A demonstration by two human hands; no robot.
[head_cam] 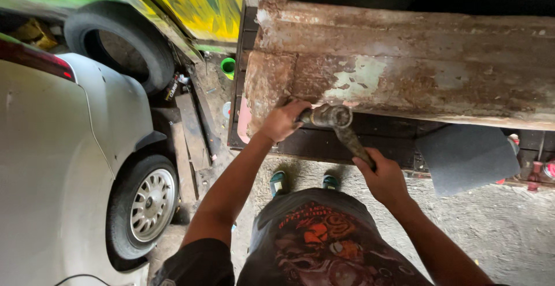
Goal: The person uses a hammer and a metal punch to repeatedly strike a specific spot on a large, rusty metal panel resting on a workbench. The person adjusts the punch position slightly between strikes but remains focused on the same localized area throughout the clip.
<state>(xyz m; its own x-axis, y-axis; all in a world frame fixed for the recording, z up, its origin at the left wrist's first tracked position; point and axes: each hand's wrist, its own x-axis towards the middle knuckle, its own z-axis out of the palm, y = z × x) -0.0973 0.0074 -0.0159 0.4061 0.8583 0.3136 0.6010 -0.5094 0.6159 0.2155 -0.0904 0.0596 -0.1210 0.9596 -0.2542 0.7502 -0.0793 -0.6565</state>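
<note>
A big rusty metal body panel [404,60] with flaking pale green paint stretches across the upper right. My left hand [281,120] is closed around a short dark tool [308,117] held against the panel's lower edge. My right hand [384,179] grips the handle of a worn hammer [341,123], whose head sits right beside the tool in my left hand, at the panel's bottom lip. My feet in teal shoes [278,183] stand on the dirt floor below.
A white car [63,164] with an alloy wheel [150,204] fills the left. A loose black tyre [118,40] leans behind it. Wooden planks [191,130] and a green cup [228,66] lie on the ground. A grey mat [465,158] lies at right.
</note>
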